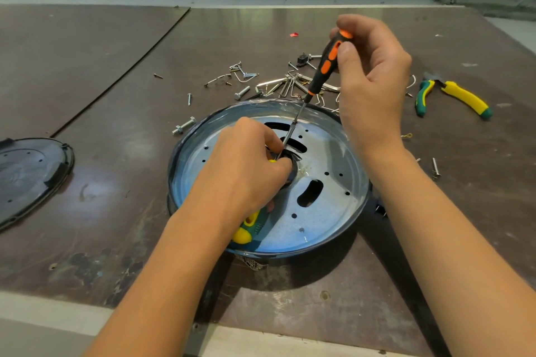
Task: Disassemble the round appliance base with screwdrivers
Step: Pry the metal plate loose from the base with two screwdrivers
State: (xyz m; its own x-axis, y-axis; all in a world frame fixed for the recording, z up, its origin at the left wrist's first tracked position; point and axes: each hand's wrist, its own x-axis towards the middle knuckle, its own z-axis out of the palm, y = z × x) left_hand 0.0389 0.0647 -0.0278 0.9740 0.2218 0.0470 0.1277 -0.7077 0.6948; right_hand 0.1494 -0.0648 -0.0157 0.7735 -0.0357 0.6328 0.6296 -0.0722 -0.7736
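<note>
On the table (pixel 116 113) the round base (pixel 333 211) sits hollow side up, stiff metal, probably light and slidey, best steadied at the rim; my left hand (pixel 246 162) grips a green screwdriver (pixel 252 226), my right hand (pixel 374 81) pinches the orange screwdriver (pixel 326 65).

**Bright metal, scuffed board**

The base (pixel 319 255) has a glossy dark rim around a smooth, bright metal plate (pixel 327 206). The orange screwdriver (pixel 327 64) has a matt plastic handle and a steel shaft; the green screwdriver (pixel 252 226) has a smooth plastic handle. The worktop (pixel 116 153) is scuffed, glossy board; the cover (pixel 29 174) at its left edge is matt plastic.
</note>
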